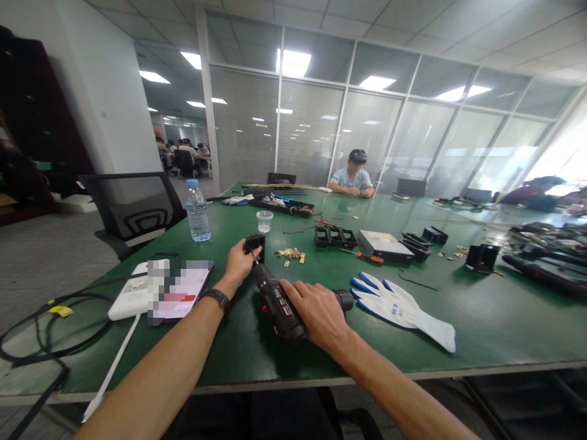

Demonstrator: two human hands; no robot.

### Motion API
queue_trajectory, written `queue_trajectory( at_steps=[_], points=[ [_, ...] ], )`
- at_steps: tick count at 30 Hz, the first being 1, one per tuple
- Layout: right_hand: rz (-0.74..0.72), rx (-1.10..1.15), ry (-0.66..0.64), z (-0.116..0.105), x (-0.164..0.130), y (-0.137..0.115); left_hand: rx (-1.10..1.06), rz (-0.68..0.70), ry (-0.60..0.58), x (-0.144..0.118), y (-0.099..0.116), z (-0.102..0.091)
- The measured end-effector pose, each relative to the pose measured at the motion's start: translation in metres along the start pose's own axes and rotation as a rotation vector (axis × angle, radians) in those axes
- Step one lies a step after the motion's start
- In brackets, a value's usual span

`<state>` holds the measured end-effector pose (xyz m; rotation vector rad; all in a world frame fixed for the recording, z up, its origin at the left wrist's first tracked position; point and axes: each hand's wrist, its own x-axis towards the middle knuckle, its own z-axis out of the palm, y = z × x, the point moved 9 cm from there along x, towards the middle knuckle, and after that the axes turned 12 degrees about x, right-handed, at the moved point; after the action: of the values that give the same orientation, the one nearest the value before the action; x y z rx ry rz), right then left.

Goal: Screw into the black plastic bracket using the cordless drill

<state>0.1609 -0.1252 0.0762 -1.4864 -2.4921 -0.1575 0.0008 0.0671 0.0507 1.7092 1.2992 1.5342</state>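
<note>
Pretty cluttered green table [504, 333]: small brass bits [293, 255] lie just beyond the drill [280, 308], a glove [394, 305] to its right, bottle [198, 214] off left. Drill's over the near side, long body angled forward-left, nose at a black part [255, 243]. Right hand [321, 311] is wrapped round the drill; left hand [238, 264] pinches the part.

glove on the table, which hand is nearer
Right: the right hand, on the drill, is just left of the glove; the left hand, holding a black part, is farther left.

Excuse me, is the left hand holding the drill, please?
No, the right hand grips the drill; the left hand holds a black part.
</note>
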Motion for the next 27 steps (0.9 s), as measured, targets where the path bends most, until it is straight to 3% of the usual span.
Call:
queue_trajectory(
  at_steps=[27],
  points=[
    [0.002, -0.004, 0.006, 0.0002, 0.0001, 0.0006, -0.010, -0.018, 0.001, -0.0014, 0.0024, -0.0002]
  ],
)
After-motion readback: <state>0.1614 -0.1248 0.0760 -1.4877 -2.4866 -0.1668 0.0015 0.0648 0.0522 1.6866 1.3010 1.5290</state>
